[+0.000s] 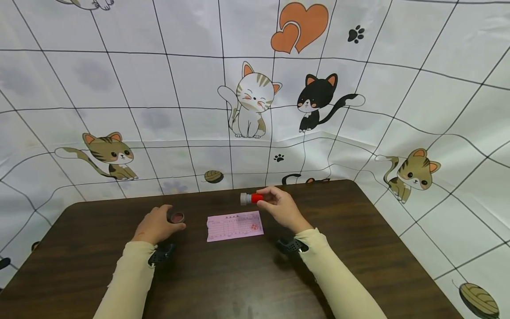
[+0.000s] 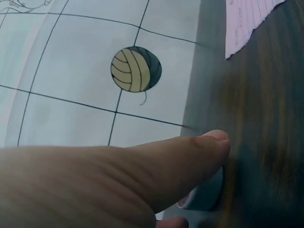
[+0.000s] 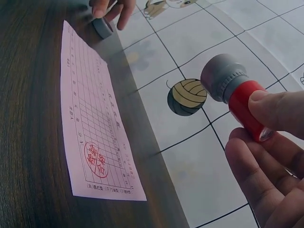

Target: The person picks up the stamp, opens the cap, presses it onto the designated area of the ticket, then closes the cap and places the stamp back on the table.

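My right hand (image 1: 282,210) pinches a stamp (image 1: 252,198) with a red handle, held sideways above the table. Its grey round end (image 3: 222,76) points left, away from the fingers. On the left, my left hand (image 1: 156,224) has thumb and finger about a small round grey ink pad (image 1: 177,217) with a reddish top, which sits on the table. In the left wrist view the thumb (image 2: 190,154) covers much of it. Between the hands lies a pink printed slip (image 1: 235,226), bearing a round red stamp mark (image 3: 96,159) at its right end.
The brown wooden table (image 1: 223,279) ends at a white sheet (image 1: 179,88) with grid lines and cartoon cats, which hangs behind and along the right side. A dark band (image 1: 161,253) sits on the left wrist, another band (image 1: 292,245) on the right.
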A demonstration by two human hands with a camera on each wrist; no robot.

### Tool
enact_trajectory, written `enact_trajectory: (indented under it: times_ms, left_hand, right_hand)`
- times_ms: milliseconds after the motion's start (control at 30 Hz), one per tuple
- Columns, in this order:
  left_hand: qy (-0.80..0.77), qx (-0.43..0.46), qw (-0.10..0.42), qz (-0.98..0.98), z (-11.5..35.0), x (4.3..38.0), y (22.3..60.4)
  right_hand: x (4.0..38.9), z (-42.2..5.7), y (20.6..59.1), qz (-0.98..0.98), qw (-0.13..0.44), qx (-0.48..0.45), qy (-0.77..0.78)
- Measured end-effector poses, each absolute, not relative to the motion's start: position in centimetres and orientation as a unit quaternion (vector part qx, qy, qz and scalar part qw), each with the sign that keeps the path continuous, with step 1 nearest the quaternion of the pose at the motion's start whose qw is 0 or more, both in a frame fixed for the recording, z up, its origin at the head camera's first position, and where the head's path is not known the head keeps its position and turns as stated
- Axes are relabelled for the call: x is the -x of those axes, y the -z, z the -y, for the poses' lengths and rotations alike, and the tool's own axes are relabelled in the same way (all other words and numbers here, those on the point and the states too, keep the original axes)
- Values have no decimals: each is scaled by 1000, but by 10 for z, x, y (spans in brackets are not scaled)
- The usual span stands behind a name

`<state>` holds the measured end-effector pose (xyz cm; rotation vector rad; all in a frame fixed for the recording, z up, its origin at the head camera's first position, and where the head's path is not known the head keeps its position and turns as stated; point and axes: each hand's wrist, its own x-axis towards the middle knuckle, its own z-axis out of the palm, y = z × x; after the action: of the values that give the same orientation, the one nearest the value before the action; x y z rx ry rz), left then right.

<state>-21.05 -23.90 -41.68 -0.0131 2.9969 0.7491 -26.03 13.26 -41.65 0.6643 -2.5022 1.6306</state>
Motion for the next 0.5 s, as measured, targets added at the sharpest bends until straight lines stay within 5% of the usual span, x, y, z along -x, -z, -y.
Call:
enact_trajectory:
  times_ms: [500]
  left_hand:
    - [-264, -12, -8, -964, 241, 219, 435]
  right_hand:
    - [259, -131, 419, 827, 31, -215, -519]
